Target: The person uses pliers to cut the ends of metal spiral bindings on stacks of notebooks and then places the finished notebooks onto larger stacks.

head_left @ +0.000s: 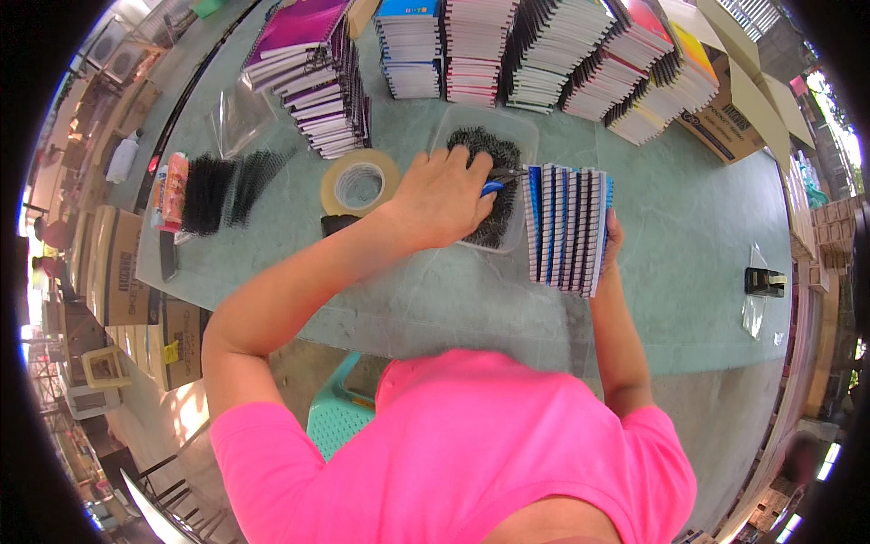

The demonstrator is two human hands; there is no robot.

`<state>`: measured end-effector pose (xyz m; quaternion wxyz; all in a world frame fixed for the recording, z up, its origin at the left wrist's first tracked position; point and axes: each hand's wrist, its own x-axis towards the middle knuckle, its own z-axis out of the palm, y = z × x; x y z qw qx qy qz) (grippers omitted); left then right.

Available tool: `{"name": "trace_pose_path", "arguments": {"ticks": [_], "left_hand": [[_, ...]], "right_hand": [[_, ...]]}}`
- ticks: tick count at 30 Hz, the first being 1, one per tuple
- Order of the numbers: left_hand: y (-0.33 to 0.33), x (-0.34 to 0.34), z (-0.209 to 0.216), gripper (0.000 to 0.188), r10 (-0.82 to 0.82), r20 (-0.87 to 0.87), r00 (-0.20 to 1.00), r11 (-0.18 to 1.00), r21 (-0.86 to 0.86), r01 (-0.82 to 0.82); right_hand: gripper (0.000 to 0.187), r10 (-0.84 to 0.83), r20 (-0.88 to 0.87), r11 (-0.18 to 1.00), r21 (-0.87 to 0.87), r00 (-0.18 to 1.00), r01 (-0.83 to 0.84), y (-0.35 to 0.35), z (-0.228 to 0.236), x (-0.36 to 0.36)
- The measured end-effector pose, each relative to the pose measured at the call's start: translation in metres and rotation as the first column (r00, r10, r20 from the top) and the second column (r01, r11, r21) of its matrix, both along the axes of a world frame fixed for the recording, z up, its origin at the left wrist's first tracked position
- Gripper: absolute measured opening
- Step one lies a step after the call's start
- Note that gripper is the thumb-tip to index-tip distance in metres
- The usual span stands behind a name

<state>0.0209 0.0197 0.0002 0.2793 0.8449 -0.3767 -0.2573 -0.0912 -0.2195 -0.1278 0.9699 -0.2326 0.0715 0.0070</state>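
My left hand (441, 198) is closed round a pair of blue-handled pliers (492, 188). Their dark jaws point right and meet the upper left corner of a stack of spiral notebooks (566, 227), whose bound edges face up. On the far right side of that stack, my right hand (613, 239) grips it, its fingers mostly hidden. Beneath the pliers stands a clear plastic tub (528, 136) holding many short black coil pieces (489, 222). A big roll of tape (337, 188) lies left of the tub, partly behind my left forearm.
Tall piles of spiral notebooks, including purple ones (299, 27) and blue ones (410, 54), line the table's far side. Black binding coils (210, 195) lie at left. An open cardboard box (725, 118) stands far right, a tape dispenser (766, 282) at right, a green stool (340, 417) below.
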Motion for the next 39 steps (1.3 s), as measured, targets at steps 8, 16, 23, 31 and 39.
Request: {"name": "trace_pose_path", "arguments": {"ticks": [8,16,23,31,39], "left_hand": [[-0.003,0.013,0.007,0.04,0.016,-0.921,0.389,0.982,-0.059,-0.181],[-0.011,0.008,-0.011,0.036,-0.171,0.217,0.961,0.984,-0.016,0.178],[-0.005,0.01,0.011,0.043,0.037,-0.794,0.607,0.989,-0.057,-0.135],[0.0,0.009,0.024,0.043,0.057,-0.774,0.63,0.998,0.023,-0.063],[-0.006,0.006,0.014,0.043,0.017,-0.939,0.343,0.984,-0.045,-0.173]], "right_hand": [[0.067,0.012,-0.026,1.0,0.017,1.0,-0.011,0.004,0.005,0.0],[0.064,0.058,0.003,0.998,0.014,0.998,-0.058,0.001,0.0,0.0],[0.066,0.076,0.018,0.997,0.02,0.997,-0.077,0.003,0.001,0.0],[0.059,0.115,0.056,0.991,-0.067,0.992,-0.112,0.001,0.0,0.002],[0.063,0.091,0.038,0.995,-0.055,0.995,-0.089,0.001,0.003,0.001]]}}
